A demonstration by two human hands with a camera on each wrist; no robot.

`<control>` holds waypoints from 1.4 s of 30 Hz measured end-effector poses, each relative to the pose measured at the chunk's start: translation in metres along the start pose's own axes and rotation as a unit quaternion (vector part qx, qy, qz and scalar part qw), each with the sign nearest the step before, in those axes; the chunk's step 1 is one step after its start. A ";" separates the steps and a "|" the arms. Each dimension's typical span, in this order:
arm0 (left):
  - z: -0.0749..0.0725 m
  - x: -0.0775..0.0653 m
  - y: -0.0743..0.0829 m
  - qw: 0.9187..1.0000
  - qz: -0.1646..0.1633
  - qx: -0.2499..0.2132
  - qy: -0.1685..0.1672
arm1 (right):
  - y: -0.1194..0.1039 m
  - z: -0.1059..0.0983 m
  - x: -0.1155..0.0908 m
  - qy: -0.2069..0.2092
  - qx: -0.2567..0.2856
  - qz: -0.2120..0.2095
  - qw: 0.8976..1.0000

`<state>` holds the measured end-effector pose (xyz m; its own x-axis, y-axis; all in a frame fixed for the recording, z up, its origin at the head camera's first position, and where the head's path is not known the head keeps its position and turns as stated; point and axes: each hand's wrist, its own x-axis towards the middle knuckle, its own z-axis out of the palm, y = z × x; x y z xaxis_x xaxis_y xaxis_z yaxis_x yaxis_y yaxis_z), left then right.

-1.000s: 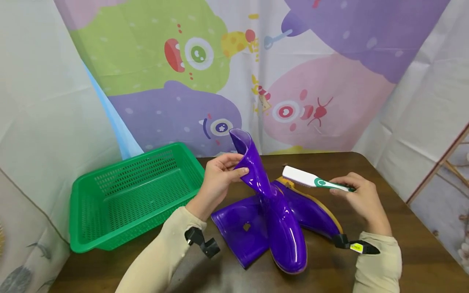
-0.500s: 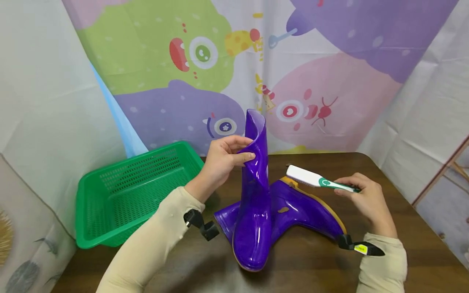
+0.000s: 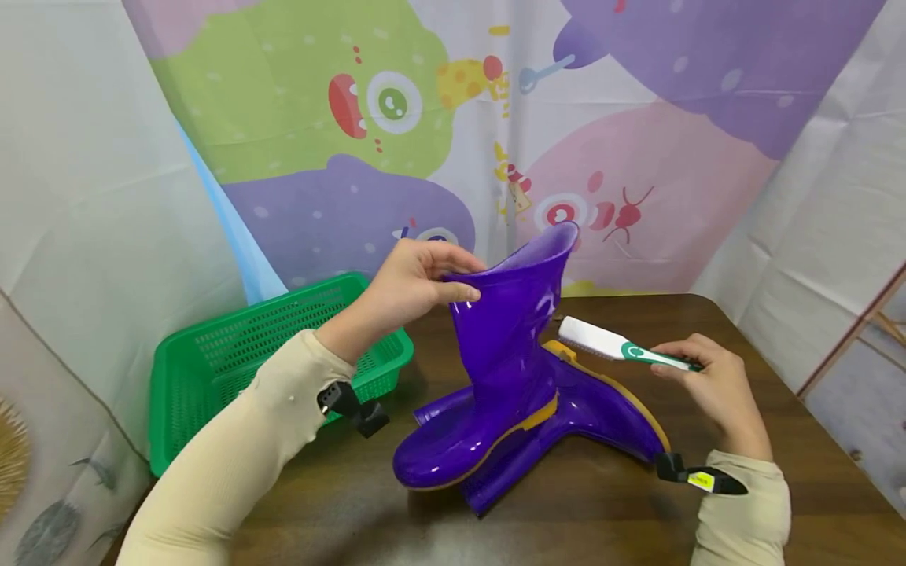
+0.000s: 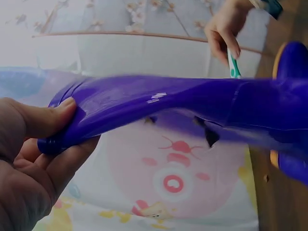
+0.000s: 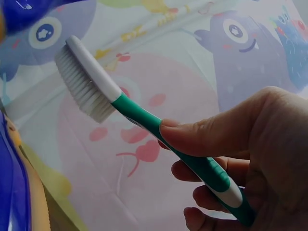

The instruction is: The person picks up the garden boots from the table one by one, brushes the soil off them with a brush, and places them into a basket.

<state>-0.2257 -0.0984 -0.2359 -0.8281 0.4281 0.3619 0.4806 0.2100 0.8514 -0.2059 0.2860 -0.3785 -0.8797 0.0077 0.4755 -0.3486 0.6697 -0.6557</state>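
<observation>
My left hand [image 3: 432, 275] pinches the top rim of a shiny purple rain boot [image 3: 510, 330], thumb outside and fingers inside the opening. The boot's toe points left toward the front and its yellow sole edge shows. Under and behind it, a second purple rain boot [image 3: 602, 413] lies on its side, partly covered, with its yellow sole outward. In the left wrist view the gripped shaft [image 4: 144, 101] looks pressed flat near the thumb. My right hand [image 3: 711, 377] grips a scrub brush [image 5: 163, 130] by its green and white handle, white bristles facing down, right of the boots.
A green plastic basket [image 3: 159, 377] with slotted walls stands at the left of the dark wooden table [image 3: 778, 464], partly behind my left sleeve. A cloth printed with cartoon monsters [image 3: 283, 118] hangs behind the table. Black camera mounts [image 3: 354, 409] sit on both wrists.
The upper boot has turned in my left hand: its toe swung from front right to front left, and its shaft opened wider. My right hand with the brush has barely moved.
</observation>
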 end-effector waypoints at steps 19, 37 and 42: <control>-0.001 0.014 0.010 0.949 0.274 0.130 -0.089 | 0.005 0.001 0.000 0.013 -0.012 0.020 1.000; 0.009 0.020 -0.047 0.827 0.475 0.299 -0.004 | 0.001 0.009 0.002 -0.002 -0.013 0.011 1.000; 0.004 0.012 -0.067 0.837 0.446 0.316 0.027 | 0.001 0.008 0.000 -0.006 -0.023 0.011 1.000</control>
<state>-0.2668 -0.1043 -0.2902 -0.0625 0.6250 0.7781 0.9572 0.2584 -0.1307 -0.2089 0.2808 -0.3834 -0.8912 0.0140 0.4533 -0.3137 0.7029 -0.6384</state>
